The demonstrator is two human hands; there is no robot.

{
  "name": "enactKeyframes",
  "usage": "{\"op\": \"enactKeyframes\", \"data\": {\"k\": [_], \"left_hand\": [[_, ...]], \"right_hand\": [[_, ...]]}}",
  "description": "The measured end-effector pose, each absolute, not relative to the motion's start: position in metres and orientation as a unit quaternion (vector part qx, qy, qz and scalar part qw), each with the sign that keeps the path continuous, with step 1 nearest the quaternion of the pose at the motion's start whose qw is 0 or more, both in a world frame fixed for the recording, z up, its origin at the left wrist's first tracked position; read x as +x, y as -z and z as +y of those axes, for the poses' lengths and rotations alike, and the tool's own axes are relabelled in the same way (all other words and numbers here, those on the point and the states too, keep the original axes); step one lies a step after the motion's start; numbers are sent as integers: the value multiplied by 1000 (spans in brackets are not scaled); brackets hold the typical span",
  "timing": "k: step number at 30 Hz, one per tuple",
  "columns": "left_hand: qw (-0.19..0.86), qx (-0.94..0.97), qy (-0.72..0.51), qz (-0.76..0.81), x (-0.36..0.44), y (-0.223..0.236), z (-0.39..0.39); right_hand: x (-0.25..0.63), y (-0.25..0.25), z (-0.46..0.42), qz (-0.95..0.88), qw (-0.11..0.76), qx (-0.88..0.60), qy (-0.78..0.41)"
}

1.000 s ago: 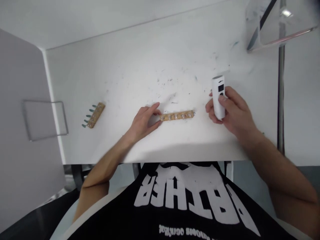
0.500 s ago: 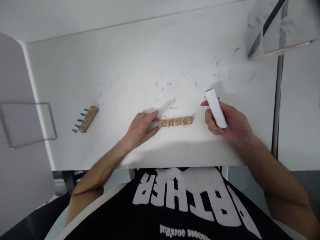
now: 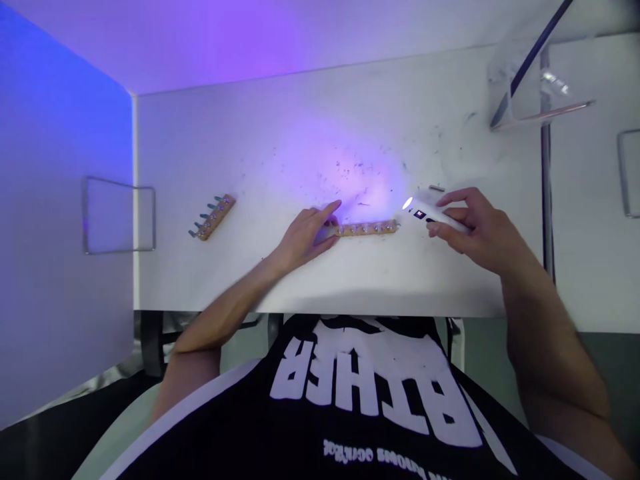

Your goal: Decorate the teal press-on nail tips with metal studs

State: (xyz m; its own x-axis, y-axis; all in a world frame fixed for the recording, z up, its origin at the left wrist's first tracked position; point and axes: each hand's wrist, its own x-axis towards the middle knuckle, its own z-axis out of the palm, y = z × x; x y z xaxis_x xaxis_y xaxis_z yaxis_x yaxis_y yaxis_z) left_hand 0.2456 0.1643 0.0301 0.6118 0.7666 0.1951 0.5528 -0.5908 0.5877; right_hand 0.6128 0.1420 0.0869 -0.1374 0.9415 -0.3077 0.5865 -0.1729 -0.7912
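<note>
In my right hand (image 3: 483,230) is a slim white handheld UV lamp (image 3: 434,212), lit at its left end, with a small display on its side. Its violet glow falls on the table top and the walls. My left hand (image 3: 307,235) rests on the table with thumb and forefinger spread, at the left end of a narrow tan strip (image 3: 367,229). Several clear nail tips stand in a row along that strip. Whether the left fingertips touch it is hard to tell. Farther left lies a second tan holder (image 3: 216,218) with several green nail tips.
A clear acrylic stand (image 3: 525,100) is at the back right, near a seam between table tops. A small dark-edged piece (image 3: 437,189) lies behind the lamp. Dark specks mark the white table (image 3: 300,287). A metal frame (image 3: 119,250) shows at the left edge.
The lamp has come on and been turned from upright to nearly level, its lit end to the left. Violet light now covers the wall and table. The whole view has shifted slightly.
</note>
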Motion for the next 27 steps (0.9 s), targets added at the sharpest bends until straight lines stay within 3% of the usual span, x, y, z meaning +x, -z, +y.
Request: {"op": "enactKeyframes", "data": {"k": [7, 14, 19, 27], "left_hand": [[244, 865, -227, 374, 249, -29, 168], [243, 870, -249, 349, 251, -20, 175], [234, 873, -252, 347, 253, -15, 180], [237, 870, -264, 344, 255, -16, 181]], "right_hand": [[616, -93, 131, -637, 222, -646, -358], [604, -119, 117, -610, 348, -648, -294], [581, -107, 135, -584, 439, -583, -355], [563, -110, 158, -587, 414, -549, -427]]}}
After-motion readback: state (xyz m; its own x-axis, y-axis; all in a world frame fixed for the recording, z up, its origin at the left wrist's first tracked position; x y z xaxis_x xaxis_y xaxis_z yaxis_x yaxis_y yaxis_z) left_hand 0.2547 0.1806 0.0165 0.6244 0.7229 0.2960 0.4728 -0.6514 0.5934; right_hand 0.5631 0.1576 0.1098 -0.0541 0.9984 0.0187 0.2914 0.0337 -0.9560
